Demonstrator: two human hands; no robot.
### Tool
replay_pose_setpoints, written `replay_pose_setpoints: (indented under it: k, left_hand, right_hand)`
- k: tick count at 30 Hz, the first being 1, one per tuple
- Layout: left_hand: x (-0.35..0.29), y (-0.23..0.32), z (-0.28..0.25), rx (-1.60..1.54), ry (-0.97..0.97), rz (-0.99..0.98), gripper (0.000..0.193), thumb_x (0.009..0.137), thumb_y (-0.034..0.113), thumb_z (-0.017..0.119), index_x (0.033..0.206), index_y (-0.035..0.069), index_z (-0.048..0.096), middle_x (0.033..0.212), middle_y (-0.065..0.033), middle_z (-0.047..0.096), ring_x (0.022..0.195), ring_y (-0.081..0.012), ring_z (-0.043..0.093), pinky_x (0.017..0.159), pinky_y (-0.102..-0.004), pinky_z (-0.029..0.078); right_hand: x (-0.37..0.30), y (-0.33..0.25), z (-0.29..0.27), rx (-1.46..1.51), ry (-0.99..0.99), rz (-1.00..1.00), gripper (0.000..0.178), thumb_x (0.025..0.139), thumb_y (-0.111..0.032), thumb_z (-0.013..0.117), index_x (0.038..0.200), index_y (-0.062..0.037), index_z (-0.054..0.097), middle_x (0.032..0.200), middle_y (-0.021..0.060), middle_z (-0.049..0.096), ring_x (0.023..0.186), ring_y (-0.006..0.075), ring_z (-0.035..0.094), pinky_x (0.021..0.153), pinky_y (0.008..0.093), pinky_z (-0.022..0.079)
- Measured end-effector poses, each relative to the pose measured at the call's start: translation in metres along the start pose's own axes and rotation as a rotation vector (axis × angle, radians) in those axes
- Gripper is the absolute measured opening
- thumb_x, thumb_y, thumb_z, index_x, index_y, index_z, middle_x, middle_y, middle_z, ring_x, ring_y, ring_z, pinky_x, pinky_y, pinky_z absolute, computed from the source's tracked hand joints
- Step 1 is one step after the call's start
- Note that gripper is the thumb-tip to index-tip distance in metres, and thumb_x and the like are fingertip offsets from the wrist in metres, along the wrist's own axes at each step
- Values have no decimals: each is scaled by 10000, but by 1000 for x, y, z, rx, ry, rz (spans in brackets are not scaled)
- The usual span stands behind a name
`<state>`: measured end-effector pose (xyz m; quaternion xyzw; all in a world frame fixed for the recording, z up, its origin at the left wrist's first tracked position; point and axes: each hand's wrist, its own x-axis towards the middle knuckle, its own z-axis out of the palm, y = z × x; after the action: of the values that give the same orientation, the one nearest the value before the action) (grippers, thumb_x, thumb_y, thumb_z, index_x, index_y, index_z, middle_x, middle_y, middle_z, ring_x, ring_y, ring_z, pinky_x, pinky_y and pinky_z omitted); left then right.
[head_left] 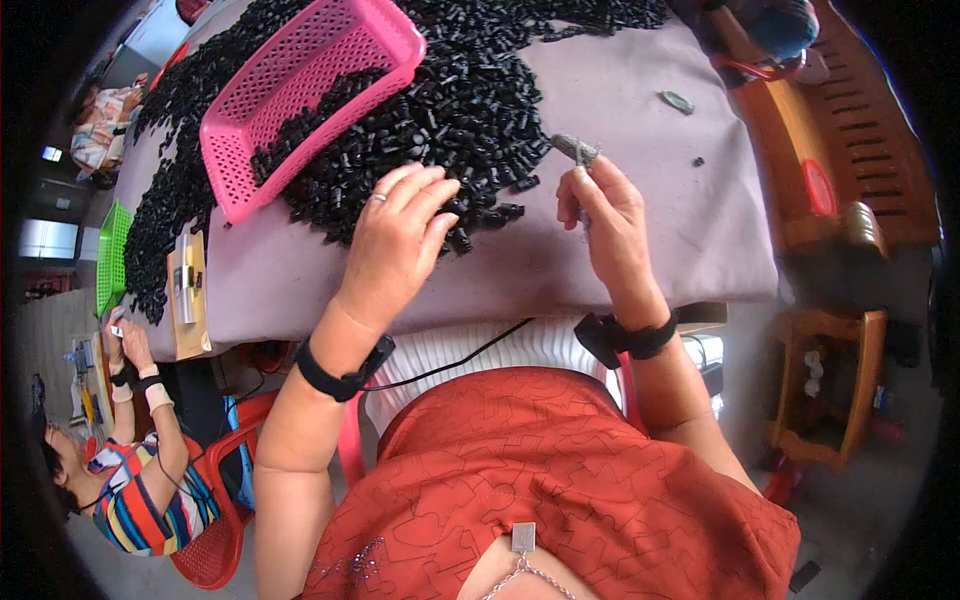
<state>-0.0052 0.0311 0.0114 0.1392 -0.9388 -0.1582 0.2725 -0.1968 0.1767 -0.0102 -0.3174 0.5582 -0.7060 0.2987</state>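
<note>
Here, a pink basket (290,75) lies tilted on the heap of black pieces (490,120), covering part of it beyond the left hand (395,235). That hand is half open, palm down at the heap's near edge, thumb apart from the fingers; whether it touches any piece I cannot tell. The right hand (610,210) is curled closed on a grey piece (574,148) at its fingertips, just right of the heap. A similar grey scrap (677,101) lies farther off on the counter (640,200). A green basket (112,250) stands at the far left, near a seated co-worker (150,495); a black cable (450,372) runs from the left wristband (325,375).

Both baskets look plastic, with perforated walls. The black pieces are small, glossy and stubby, the grey piece rough and oblong. Cloth covers the counter. Any marking on the square pendant (523,537) is too small to read.
</note>
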Motion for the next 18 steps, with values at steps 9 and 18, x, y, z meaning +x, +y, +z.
replay_pose_setpoints:
  k: [9, 18]
  left_hand:
    - [-12, 10, 12, 164, -249, 86, 185, 723, 48, 668, 906, 42, 641, 906, -75, 558, 883, -269, 558, 756, -375, 487]
    - [-2, -5, 7, 139, -258, 101, 170, 738, 56, 652, 907, 41, 647, 920, -65, 581, 875, -257, 574, 730, -368, 495]
  right_hand:
    - [4, -17, 21, -15, -127, 101, 299, 967, -176, 553, 1214, -11, 588, 742, -34, 543, 616, 28, 454, 546, 175, 373]
    - [7, 1, 35, -10, -205, 212, 210, 962, -175, 572, 1104, -27, 620, 732, -89, 460, 645, 8, 383, 552, 184, 323]
